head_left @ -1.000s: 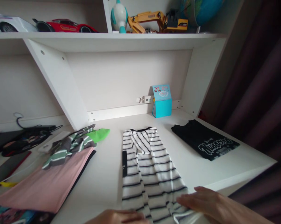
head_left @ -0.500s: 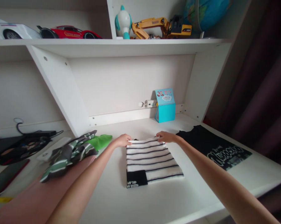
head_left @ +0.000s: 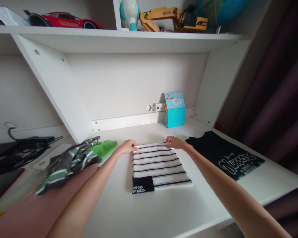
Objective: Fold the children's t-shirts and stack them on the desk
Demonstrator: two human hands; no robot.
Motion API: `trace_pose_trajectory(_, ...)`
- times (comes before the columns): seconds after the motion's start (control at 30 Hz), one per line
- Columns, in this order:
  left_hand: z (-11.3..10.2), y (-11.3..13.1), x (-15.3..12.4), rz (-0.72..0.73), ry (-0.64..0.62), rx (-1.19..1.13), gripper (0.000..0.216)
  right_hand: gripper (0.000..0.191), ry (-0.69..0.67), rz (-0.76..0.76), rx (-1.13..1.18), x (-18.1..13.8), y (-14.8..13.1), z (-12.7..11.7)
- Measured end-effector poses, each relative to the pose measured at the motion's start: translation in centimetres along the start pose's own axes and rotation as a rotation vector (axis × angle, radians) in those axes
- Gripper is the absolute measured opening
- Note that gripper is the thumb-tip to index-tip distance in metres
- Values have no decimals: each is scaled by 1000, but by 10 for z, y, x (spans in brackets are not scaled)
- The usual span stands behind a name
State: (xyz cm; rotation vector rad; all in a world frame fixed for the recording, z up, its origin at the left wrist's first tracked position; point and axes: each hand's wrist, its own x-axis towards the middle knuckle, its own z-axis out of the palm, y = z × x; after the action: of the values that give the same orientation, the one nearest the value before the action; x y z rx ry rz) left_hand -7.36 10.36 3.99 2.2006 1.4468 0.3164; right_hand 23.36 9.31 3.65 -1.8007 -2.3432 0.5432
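Observation:
A white shirt with black stripes [head_left: 161,163] lies folded into a near rectangle on the white desk. A black patch with white lettering [head_left: 143,184] shows at its near left corner. At the far left corner, my left hand [head_left: 129,146] pinches the fabric between thumb and fingers. My right hand [head_left: 175,142] grips the same far edge close to its right corner, fingers curled. To the right lies a black T-shirt [head_left: 220,150] with white script, spread flat and apart from the striped one.
Left of my arm are a grey-and-green striped garment [head_left: 69,163], a green cloth [head_left: 104,148] and pink fabric [head_left: 62,195]. A blue desk calendar [head_left: 176,115] stands at the back beside a socket strip [head_left: 160,107]. Toys, including a yellow excavator [head_left: 163,15], sit on the shelf above.
My view has tipped slightly downward, so the shelf toys sit higher in the picture. Both hands remain at the striped shirt's far corners, and its far edge looks a little flatter.

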Motion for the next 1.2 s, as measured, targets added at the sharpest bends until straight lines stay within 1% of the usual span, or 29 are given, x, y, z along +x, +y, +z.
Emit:
trace_pose_trajectory(0.1,0,1,-2,-7,3,-10,20,35,22,51,29,-2,3,1)
trace_pose_trajectory(0.23,-3,9,-1,-33,-22,-27,29,27,34,74,66,-7,1,-2)
trace_pose_trajectory(0.33,-10,19,-2,-39,-68,-36,36,25,110,28,92,-17,-6,-17)
trace_pose_trajectory(0.4,-21,29,-6,-4,-72,-46,37,28,194,-6,102,-29,-11,-36)
trace_pose_trajectory(0.43,-29,36,-10,37,-44,-44,37,29,238,-19,106,-38,-15,-48)
trace_pose_trajectory(0.47,-38,43,-14,92,9,-34,36,31,280,-29,107,-48,-19,-61)
trace_pose_trajectory(0.53,-57,61,-25,218,182,6,34,33,399,-72,123,-74,-30,-86)
trace_pose_trajectory(0.57,-67,70,-31,275,280,34,32,33,483,-111,137,-90,-38,-97)
trace_pose_trajectory(0.63,-81,87,-43,357,440,88,28,30,691,-218,148,-124,-60,-108)
trace_pose_trajectory(0.67,-84,92,-48,389,493,110,25,28,783,-271,131,-142,-73,-108)
trace_pose_trajectory(0.7,-84,95,-52,415,523,130,23,25,837,-323,104,-158,-86,-105)
trace_pose_trajectory(0.73,-82,95,-55,437,531,146,20,22,830,-380,77,-174,-100,-98)
trace_pose_trajectory(0.77,-76,91,-56,450,514,160,17,20,755,-456,52,-187,-111,-90)
trace_pose_trajectory(0.8,-69,86,-57,451,469,177,16,19,621,-549,33,-197,-121,-80)
trace_pose_trajectory(0.87,-51,71,-58,405,331,220,23,22,292,-696,34,-208,-128,-63)
trace_pose_trajectory(0.9,-42,64,-59,360,257,244,28,24,163,-719,48,-208,-125,-56)
trace_pose_trajectory(0.93,-33,60,-62,313,197,265,33,25,92,-698,68,-205,-119,-51)
trace_pose_trajectory(0.97,-24,60,-66,277,156,280,36,26,84,-641,89,-199,-108,-47)
trace_pose_trajectory(1.03,-7,73,-82,272,124,280,34,28,153,-485,100,-181,-80,-39)
trace_pose_trajectory(1.1,11,99,-104,377,91,248,28,29,195,-371,54,-159,-50,-27)
trace_pose_trajectory(1.17,31,127,-127,534,11,219,27,31,169,-322,-4,-142,-25,-13)
trace_pose_trajectory(1.2,40,138,-137,589,-28,224,27,32,150,-316,-33,-136,-16,-5)
